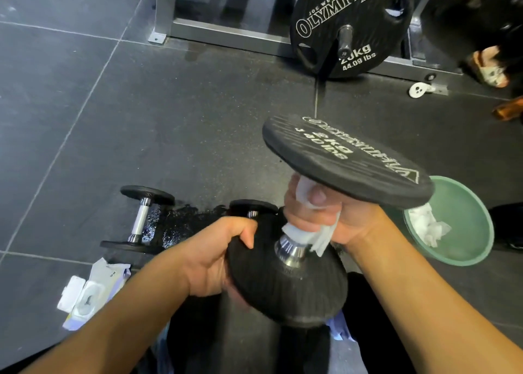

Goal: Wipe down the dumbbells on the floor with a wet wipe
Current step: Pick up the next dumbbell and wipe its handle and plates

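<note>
A black dumbbell (348,152) with a chrome handle is lifted off the floor and tilted, one head up and far, the other low and near. My left hand (215,257) grips the rim of the lower head. My right hand (328,212) is wrapped around the handle with a white wet wipe (317,235) pressed against the chrome. Another dumbbell (141,218) lies on the floor to the left. Behind my left hand a third dumbbell (252,206) is partly hidden.
An open pack of wet wipes (87,294) lies at lower left. A green bowl (475,232) holding crumpled used wipes sits at right. A wet patch (181,226) darkens the floor. A 20 kg plate (348,19) on a bar leans against a metal rack behind. Someone's sandalled foot (489,67) is at upper right.
</note>
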Demonstrator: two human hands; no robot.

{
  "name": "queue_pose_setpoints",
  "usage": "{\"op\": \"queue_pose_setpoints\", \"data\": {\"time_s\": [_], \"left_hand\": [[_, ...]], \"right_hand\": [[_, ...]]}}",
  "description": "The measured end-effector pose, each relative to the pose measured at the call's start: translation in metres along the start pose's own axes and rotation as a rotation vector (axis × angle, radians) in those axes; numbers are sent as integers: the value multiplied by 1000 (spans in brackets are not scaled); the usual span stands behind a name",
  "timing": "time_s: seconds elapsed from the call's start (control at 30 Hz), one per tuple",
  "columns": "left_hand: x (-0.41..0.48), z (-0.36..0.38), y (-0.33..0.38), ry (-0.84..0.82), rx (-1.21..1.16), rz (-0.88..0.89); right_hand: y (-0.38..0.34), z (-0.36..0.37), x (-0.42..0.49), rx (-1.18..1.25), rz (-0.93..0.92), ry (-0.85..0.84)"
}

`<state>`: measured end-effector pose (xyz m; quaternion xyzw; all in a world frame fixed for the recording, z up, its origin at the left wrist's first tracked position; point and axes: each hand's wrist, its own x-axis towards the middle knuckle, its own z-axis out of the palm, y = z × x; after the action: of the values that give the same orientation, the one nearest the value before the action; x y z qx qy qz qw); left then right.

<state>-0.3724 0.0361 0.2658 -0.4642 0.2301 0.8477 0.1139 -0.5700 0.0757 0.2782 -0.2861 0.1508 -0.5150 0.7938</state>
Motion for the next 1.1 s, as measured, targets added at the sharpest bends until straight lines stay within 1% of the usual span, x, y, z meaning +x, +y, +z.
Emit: {"op": "queue_pose_setpoints", "data": {"time_s": [0.07, 0.1, 0.13, 0.2, 0.27, 0.33, 0.4, 0.43, 0.5, 0.57, 0.63, 0.73, 0.83, 0.9, 0.97, 1.1], "left_hand": [[1, -1, -4, -35, 32, -51], [2, -2, -5, -43, 35, -58], [4, -1, -5, -31, 39, -36], [5, 0, -5, 31, 13, 75], [11, 2, -5, 110, -74, 221], [15, 7, -7, 177, -133, 340], [22, 10, -13, 274, -106, 465], [27, 12, -17, 348, -43, 532], [32, 20, -28, 467, 118, 668], [31, 35, -37, 547, 177, 788], [31, 46, -42, 592, 182, 856], [34, 43, -35, 618, 157, 859], [34, 33, -22, 562, 80, 831], [31, 33, -17, 502, -5, 802], [28, 34, -16, 452, -68, 791], [24, 34, -15, 421, -62, 835]], "right_hand": [[1, 1, 0, 37, 55, -140], [1, 1, 0, 34, 54, -167], [0, -1, 0, 18, 41, -165], [2, -6, 0, -52, -10, -74], [5, -9, 2, -102, -85, 135], [6, -10, 5, -171, -170, 427], [4, -9, 12, -203, -267, 687], [3, -8, 15, -182, -305, 792], [0, -6, 21, -100, -352, 924], [-2, -4, 24, -37, -388, 995], [-2, -4, 25, 30, -417, 1031], [-2, -1, 29, 90, -431, 1048], [-1, -3, 29, 82, -436, 1045], [3, -2, 28, 4, -408, 1005], [8, 1, 28, -132, -354, 979], [15, 5, 30, -349, -331, 921]]}}
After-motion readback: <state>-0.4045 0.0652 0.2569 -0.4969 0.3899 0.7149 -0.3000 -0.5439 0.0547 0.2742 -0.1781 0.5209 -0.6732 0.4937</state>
